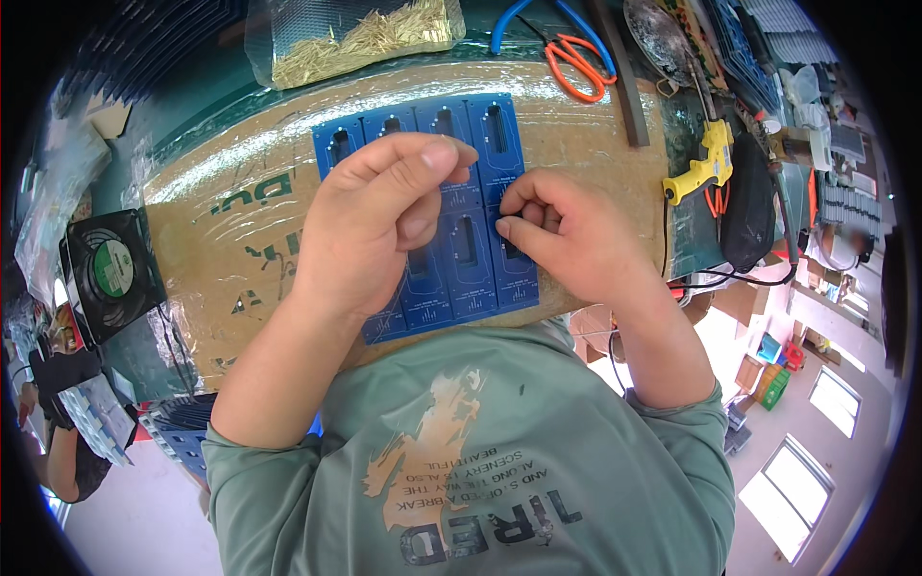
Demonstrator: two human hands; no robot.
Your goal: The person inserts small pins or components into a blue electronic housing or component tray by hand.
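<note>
A blue circuit board panel (471,274), divided into several slotted sections, lies flat on brown cardboard in front of me. My left hand (379,206) is over its left and middle part, with the thumb and forefinger pressed together and the other fingers curled. Whatever sits in that pinch, if anything, is too small to make out. At the panel's right edge, my right hand (571,230) is closed in a pinch, fingertips close to a slot in the board. What those fingers hold cannot be made out either. Both hands cover parts of the panel.
A clear plastic bag (365,43) of thin gold-coloured pins lies at the back. Blue-handled pliers (499,29), orange-handled cutters (576,72) and a dark bar (619,77) are behind the panel. A yellow gun-shaped tool (706,163) is right; a black fan (113,269) stands left.
</note>
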